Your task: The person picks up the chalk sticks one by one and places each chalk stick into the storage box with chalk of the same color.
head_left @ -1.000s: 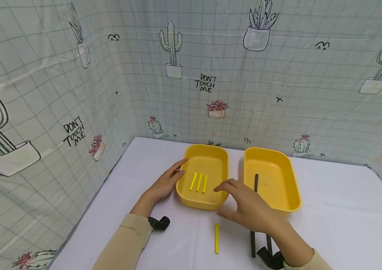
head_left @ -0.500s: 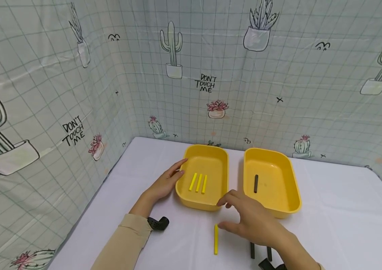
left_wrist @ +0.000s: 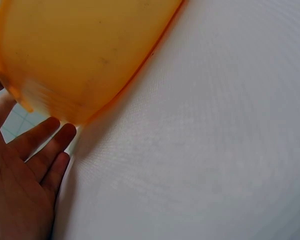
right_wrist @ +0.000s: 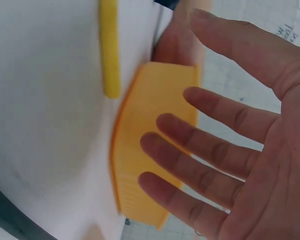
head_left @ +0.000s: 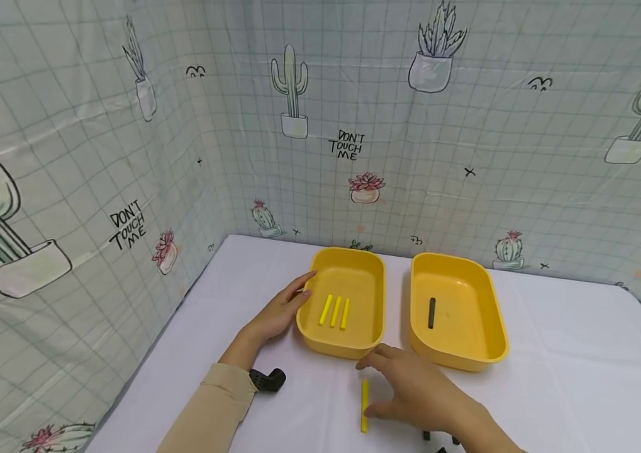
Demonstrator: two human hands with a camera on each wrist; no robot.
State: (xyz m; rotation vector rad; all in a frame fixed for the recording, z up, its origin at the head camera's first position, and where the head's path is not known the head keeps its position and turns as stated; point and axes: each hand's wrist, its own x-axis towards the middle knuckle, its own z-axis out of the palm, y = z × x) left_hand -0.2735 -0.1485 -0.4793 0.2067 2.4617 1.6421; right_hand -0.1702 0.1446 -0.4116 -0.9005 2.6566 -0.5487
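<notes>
In the head view my left hand (head_left: pixel 276 316) rests at the left rim of the left yellow tray (head_left: pixel 348 277). The left wrist view shows its loosely straight fingers (left_wrist: pixel 40 137) against the tray's outer wall. My right hand (head_left: pixel 413 390) hovers over a yellow stick (head_left: pixel 364 396) on the table, thumb and fingers spread apart with nothing between them. In the right wrist view that yellow stick (right_wrist: pixel 109 50) lies beyond the spread fingers. Three yellow sticks (head_left: pixel 335 312) lie side by side inside the left tray.
A second yellow tray (head_left: pixel 464 308) on the right holds one black stick (head_left: pixel 431 313). Two black sticks (head_left: pixel 426 435) lie on the white table (head_left: pixel 569 352), mostly hidden by the right hand and forearm. A patterned cloth wall (head_left: pixel 320 207) stands behind and to the left.
My right hand has moved from between the trays down toward the near edge, over the yellow stick. The left hand stays at its tray. The head view has tilted slightly up.
</notes>
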